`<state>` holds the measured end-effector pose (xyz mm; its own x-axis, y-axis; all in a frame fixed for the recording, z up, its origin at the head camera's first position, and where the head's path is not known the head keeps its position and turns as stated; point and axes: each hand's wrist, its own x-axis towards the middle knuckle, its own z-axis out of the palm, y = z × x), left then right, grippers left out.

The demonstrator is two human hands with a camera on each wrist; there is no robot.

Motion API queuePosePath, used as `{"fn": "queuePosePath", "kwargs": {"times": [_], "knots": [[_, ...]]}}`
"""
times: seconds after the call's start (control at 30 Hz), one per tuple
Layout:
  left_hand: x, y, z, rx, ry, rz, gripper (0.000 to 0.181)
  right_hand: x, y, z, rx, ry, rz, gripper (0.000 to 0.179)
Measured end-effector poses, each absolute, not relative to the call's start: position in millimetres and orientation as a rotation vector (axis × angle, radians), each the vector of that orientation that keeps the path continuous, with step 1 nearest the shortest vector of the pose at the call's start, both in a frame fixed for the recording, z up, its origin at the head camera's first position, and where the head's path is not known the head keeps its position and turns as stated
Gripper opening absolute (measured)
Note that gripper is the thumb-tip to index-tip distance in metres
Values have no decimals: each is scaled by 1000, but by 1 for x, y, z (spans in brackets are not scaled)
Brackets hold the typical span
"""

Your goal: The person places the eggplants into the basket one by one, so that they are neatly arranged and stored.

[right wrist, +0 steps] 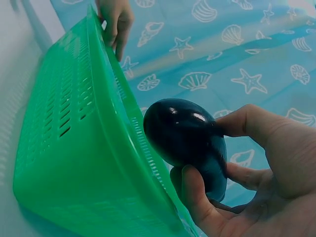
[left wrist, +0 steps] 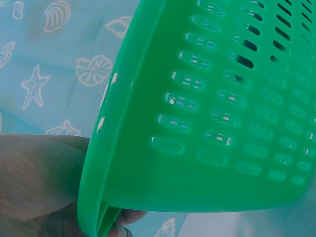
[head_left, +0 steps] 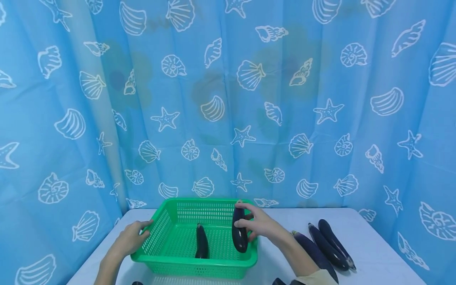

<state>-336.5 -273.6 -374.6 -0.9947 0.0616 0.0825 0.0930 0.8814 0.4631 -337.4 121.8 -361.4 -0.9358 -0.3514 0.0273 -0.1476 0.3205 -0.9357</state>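
A green plastic basket (head_left: 171, 260) with slotted walls stands on the white table. My left hand (head_left: 130, 238) grips its left rim; in the left wrist view the thumb (left wrist: 42, 173) lies on one side of the rim and fingertips show beneath. My right hand (head_left: 263, 224) holds a glossy dark eggplant (head_left: 240, 239) upright over the basket's right side, stem end up. Thumb and fingers pinch this eggplant (right wrist: 180, 128) from both sides in the right wrist view. Another eggplant (head_left: 201, 242) lies on the basket floor, right of the left hand.
Several eggplants (head_left: 329, 249) lie together on the table, right of the basket, partly behind my right forearm. Dark rounded ends (head_left: 137, 283) show at the bottom edge, mostly cut off. A blue shell-patterned curtain (head_left: 242, 99) hangs behind and beside the white table (head_left: 377, 261).
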Motion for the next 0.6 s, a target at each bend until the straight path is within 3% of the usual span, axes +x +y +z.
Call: {"fn": "queuePosePath", "kwargs": {"times": [0.6], "knots": [[-335, -274, -375, -139, -2974, -742, 43, -347, 98, -365, -487, 2411, -1576, 68]]}}
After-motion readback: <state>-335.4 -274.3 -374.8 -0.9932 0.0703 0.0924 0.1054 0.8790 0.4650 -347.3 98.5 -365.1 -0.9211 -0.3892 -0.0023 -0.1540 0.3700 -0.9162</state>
